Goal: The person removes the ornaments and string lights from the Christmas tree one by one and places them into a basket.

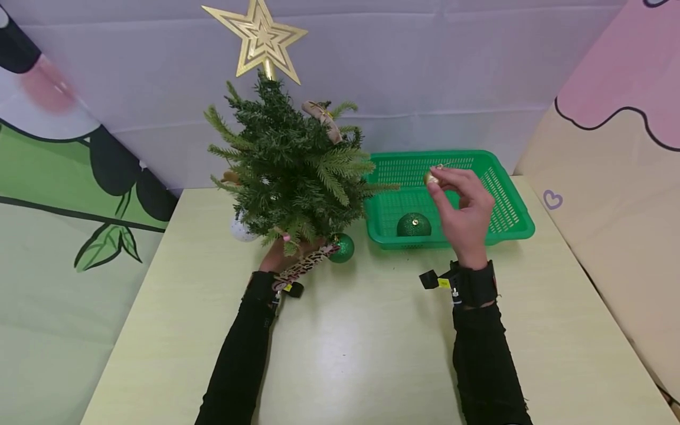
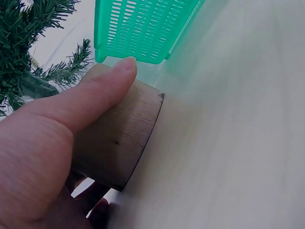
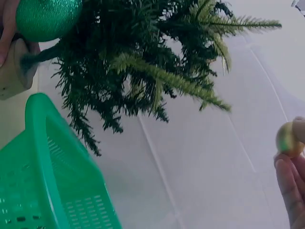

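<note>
A small artificial Christmas tree (image 1: 297, 159) with a gold star (image 1: 262, 36) on top stands on the table. My left hand (image 1: 275, 257) grips its round wooden base (image 2: 116, 129), thumb across the near side; lower branches hide much of this hand in the head view. Over the basket, my right hand (image 1: 467, 212) pinches a small shiny gold bauble (image 3: 287, 140) between thumb and fingertips, with a thin loop above it. A glittery green ball (image 1: 342, 248) hangs low on the tree, a white ball (image 1: 242, 229) at its left, and a patterned ornament (image 1: 303, 268) in front.
The green plastic basket (image 1: 517, 227) stands right of the tree, close to the back cloth, with a dark green glitter ball (image 1: 414, 225) in it. A light wooden table (image 1: 361, 342) spreads out in front. Printed cloths (image 1: 600, 195) rise around it.
</note>
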`<action>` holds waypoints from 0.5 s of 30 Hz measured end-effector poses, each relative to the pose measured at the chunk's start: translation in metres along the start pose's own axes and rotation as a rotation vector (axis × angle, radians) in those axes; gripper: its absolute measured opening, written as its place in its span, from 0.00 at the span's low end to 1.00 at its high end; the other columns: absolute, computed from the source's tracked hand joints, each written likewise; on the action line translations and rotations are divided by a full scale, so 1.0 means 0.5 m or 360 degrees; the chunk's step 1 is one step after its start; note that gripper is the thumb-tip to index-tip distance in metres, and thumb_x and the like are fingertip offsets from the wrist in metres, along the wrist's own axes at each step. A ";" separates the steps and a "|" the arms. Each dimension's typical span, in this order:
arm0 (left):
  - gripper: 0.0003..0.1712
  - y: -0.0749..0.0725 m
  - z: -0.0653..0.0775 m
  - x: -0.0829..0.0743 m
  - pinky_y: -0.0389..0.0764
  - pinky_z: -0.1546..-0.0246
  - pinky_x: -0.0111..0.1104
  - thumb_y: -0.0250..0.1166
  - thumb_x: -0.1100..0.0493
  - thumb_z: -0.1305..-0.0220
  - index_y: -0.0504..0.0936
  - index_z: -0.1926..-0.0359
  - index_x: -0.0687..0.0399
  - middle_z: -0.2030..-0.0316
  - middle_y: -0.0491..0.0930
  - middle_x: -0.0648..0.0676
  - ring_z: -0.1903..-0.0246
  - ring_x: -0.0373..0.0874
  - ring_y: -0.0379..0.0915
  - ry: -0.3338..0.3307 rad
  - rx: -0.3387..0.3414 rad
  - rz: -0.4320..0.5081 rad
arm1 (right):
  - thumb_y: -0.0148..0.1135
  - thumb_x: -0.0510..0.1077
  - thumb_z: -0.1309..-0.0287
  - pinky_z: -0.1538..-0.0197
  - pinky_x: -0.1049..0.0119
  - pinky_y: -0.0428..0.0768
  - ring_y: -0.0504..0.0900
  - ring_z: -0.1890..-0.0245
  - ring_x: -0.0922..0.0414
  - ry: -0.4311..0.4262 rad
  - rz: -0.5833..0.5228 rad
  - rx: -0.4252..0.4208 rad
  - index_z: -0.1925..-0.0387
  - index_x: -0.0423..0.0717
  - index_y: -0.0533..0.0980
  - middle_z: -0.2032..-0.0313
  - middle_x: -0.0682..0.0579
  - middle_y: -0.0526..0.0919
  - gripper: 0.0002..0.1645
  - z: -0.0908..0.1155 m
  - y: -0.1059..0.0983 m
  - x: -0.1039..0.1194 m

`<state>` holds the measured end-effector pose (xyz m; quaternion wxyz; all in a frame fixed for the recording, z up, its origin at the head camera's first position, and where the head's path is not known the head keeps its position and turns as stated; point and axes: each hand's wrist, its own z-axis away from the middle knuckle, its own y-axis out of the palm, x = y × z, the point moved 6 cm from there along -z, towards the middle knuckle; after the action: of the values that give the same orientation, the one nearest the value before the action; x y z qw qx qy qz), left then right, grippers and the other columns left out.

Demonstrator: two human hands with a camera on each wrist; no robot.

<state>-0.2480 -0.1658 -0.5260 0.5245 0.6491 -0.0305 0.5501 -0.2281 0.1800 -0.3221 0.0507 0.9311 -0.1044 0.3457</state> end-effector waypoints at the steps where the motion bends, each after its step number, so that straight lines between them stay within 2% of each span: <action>1: 0.36 -0.006 -0.001 0.004 0.73 0.44 0.38 0.60 0.65 0.25 0.65 0.26 0.26 0.18 0.35 0.32 0.18 0.33 0.30 -0.0089 -0.0111 0.0031 | 0.67 0.24 0.40 0.50 0.71 0.86 0.85 0.54 0.60 0.0021 0.0011 0.0021 0.52 0.32 0.86 0.55 0.45 0.87 0.15 0.000 -0.003 -0.007; 4: 0.31 -0.005 0.001 0.006 0.73 0.48 0.45 0.61 0.60 0.25 0.66 0.30 0.24 0.18 0.36 0.33 0.18 0.36 0.32 -0.0164 -0.0128 0.0043 | 0.68 0.25 0.40 0.49 0.71 0.86 0.86 0.57 0.62 0.0091 0.0053 0.0105 0.52 0.34 0.87 0.56 0.41 0.88 0.15 0.002 -0.011 -0.029; 7: 0.23 -0.004 0.002 0.006 0.72 0.50 0.39 0.62 0.60 0.24 0.71 0.37 0.29 0.18 0.37 0.32 0.18 0.33 0.32 -0.0142 -0.0139 0.0039 | 0.70 0.29 0.39 0.49 0.73 0.85 0.85 0.58 0.65 0.0178 0.0206 0.0245 0.51 0.35 0.87 0.57 0.38 0.88 0.14 0.006 -0.020 -0.053; 9: 0.21 -0.005 0.001 0.005 0.73 0.51 0.36 0.62 0.61 0.25 0.72 0.39 0.31 0.18 0.36 0.32 0.19 0.31 0.32 -0.0116 -0.0139 0.0027 | 0.71 0.33 0.37 0.51 0.75 0.84 0.84 0.60 0.67 0.0280 0.0411 0.0368 0.51 0.39 0.88 0.56 0.39 0.89 0.13 0.013 -0.029 -0.073; 11: 0.25 -0.005 0.000 0.005 0.75 0.46 0.37 0.61 0.62 0.25 0.71 0.34 0.31 0.18 0.35 0.32 0.19 0.30 0.31 -0.0108 -0.0126 0.0017 | 0.71 0.37 0.36 0.55 0.72 0.82 0.85 0.62 0.64 0.0400 0.0640 0.0521 0.50 0.42 0.88 0.56 0.41 0.90 0.13 0.022 -0.037 -0.093; 15: 0.35 -0.006 0.000 0.003 0.74 0.45 0.36 0.59 0.61 0.24 0.63 0.25 0.26 0.18 0.34 0.33 0.19 0.31 0.30 -0.0117 -0.0110 -0.0006 | 0.71 0.41 0.34 0.60 0.62 0.79 0.85 0.62 0.51 0.0623 0.0976 0.0849 0.51 0.44 0.88 0.56 0.43 0.90 0.12 0.042 -0.050 -0.131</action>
<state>-0.2454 -0.1637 -0.5266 0.5461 0.6504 -0.0676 0.5236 -0.2576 0.2115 -0.3815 -0.2771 0.7548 -0.2710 0.5292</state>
